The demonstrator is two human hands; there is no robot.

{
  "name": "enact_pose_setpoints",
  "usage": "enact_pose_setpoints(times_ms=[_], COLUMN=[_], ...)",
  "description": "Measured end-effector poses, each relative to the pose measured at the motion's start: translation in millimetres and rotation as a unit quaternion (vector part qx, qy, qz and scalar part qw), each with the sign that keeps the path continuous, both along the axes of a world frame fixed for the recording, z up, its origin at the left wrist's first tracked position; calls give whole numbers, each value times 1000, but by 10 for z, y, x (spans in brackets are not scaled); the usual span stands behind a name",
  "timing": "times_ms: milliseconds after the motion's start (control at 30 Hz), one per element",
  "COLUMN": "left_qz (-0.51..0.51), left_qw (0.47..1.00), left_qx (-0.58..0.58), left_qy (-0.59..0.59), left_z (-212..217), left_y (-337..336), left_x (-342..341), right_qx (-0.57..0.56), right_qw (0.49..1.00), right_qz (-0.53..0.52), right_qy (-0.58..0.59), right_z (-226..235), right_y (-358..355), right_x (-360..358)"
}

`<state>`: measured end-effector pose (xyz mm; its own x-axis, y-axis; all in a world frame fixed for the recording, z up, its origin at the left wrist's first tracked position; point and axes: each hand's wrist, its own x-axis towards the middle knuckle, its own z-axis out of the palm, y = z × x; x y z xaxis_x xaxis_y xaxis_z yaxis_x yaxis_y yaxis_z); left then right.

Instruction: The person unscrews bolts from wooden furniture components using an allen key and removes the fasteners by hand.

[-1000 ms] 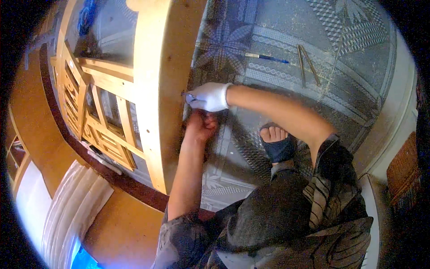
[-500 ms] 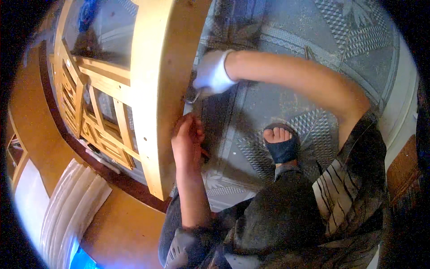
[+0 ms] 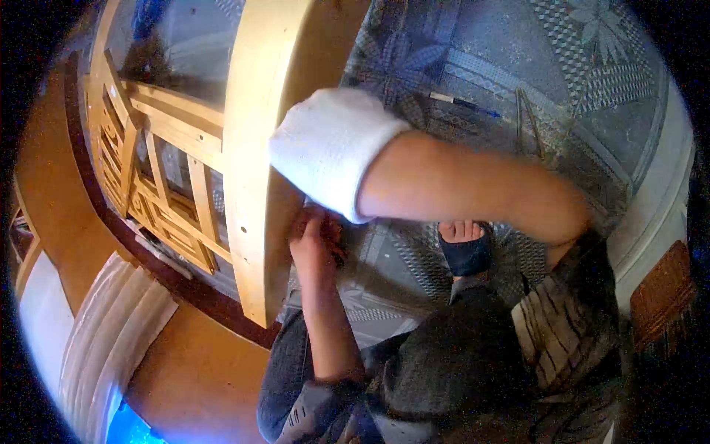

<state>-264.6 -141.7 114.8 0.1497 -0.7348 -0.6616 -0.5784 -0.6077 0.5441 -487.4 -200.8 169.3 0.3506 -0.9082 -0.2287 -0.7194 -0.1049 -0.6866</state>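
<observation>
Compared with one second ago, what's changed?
Right hand, gloved, rose and shifted left, now overlapping the beam; its metal piece is out of sight, so kept or released can't be told. Left hand stays by the beam. Pen and rods haven't moved.

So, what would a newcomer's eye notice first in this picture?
Probably the white-gloved right hand, bright near the centre, overlapping the pale wooden beam at left. Next might come the bare left hand, lower down beside the beam, and the blue-and-white pen on the patterned floor, upper right.
</observation>
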Motion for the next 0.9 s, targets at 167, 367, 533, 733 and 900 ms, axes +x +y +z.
enact_pose_setpoints(times_ms=[167, 367, 533, 733, 900], left_qz=[184, 367, 405, 418, 421], left_qw=[966, 862, 831, 823, 795], left_qx=[75, 139, 147, 135, 136], left_qy=[165, 322, 351, 360, 415], left_z=[-391, -580, -528, -485, -257], left_y=[186, 324, 329, 326, 276], left_x=[210, 488, 611, 612, 569], right_qx=[19, -155, -137, 128, -34], right_qw=[977, 965, 977, 985, 995], right_qz=[-70, -127, -130, -34, -82], right_qy=[-198, -170, -100, -112, -35], right_z=[-194, -432, -798, -1271, -1323], right_y=[184, 577, 755, 812, 621], right_x=[301, 1241, 1781, 1586, 1116])
